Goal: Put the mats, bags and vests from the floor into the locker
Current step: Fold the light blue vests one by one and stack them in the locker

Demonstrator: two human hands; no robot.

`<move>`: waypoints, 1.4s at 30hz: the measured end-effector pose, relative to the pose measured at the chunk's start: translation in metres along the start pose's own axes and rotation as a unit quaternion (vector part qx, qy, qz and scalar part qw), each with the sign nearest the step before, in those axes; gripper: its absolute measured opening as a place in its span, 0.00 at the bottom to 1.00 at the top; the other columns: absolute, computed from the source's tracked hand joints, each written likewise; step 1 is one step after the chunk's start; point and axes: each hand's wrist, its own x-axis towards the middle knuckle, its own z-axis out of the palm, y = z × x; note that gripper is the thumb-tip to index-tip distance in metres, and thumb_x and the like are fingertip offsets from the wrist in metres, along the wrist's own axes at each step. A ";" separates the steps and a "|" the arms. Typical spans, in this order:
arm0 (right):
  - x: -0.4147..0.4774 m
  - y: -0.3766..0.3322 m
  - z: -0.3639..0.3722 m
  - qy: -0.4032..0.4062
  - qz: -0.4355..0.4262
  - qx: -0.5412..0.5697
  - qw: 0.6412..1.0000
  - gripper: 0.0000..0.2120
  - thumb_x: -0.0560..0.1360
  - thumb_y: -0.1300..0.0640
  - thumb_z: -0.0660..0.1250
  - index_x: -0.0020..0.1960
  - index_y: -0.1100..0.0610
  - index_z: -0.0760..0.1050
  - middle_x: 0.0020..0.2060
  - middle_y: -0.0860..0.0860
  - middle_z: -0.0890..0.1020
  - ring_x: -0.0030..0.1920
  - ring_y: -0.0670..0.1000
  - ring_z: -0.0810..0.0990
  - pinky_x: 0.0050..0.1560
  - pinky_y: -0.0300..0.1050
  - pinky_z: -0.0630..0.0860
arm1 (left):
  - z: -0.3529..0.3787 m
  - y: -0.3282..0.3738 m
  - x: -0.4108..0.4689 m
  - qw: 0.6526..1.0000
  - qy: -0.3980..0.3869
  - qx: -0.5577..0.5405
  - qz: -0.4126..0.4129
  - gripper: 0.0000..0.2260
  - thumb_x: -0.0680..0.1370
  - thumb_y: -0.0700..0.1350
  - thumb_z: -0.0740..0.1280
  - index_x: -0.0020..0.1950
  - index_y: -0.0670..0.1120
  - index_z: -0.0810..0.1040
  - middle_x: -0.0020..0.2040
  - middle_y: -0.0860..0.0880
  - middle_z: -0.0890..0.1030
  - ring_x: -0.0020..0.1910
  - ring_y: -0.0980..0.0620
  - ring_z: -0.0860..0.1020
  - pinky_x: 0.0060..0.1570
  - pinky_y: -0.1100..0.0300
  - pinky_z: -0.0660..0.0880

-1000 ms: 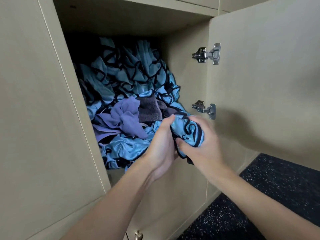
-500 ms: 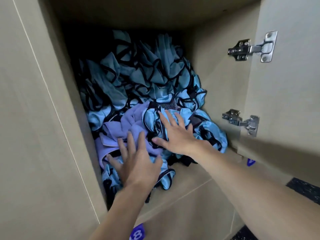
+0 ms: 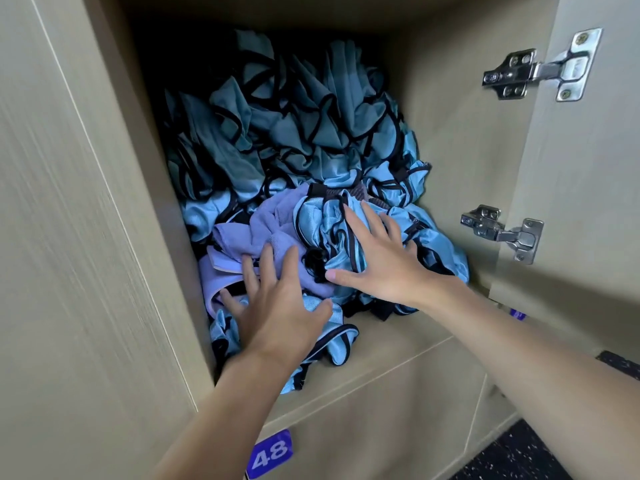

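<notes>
A heap of light-blue vests with black trim (image 3: 304,133) fills the open beige locker (image 3: 446,140) almost to its top. A purple cloth (image 3: 263,230) lies at the front left of the heap. My left hand (image 3: 277,306) lies flat, fingers spread, on the purple cloth and a blue vest at the front edge. My right hand (image 3: 377,258) presses flat on a crumpled blue vest (image 3: 322,223) to the right of it. Neither hand grips anything. One vest end (image 3: 332,344) hangs over the shelf edge.
The locker door (image 3: 581,174) stands open on the right with two metal hinges (image 3: 540,71). A closed door panel (image 3: 69,237) is on the left. A purple tag with number 48 (image 3: 270,453) marks the locker below. Dark speckled floor (image 3: 519,455) shows at the bottom right.
One second ago both hands held a bunched blue vest in front of the locker. It now lies on the heap, and both hands press on the pile with open palms.
</notes>
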 end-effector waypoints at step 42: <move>-0.059 -0.005 -0.025 0.138 0.018 0.070 0.988 0.38 0.74 0.37 0.66 0.76 0.46 0.51 0.75 0.46 0.56 0.74 0.52 0.61 0.70 0.63 0.63 | -0.029 0.022 -0.034 0.995 0.013 -0.020 0.095 0.33 0.75 0.63 0.65 0.76 0.55 0.57 0.78 0.45 0.52 0.78 0.42 0.48 0.74 0.38 0.50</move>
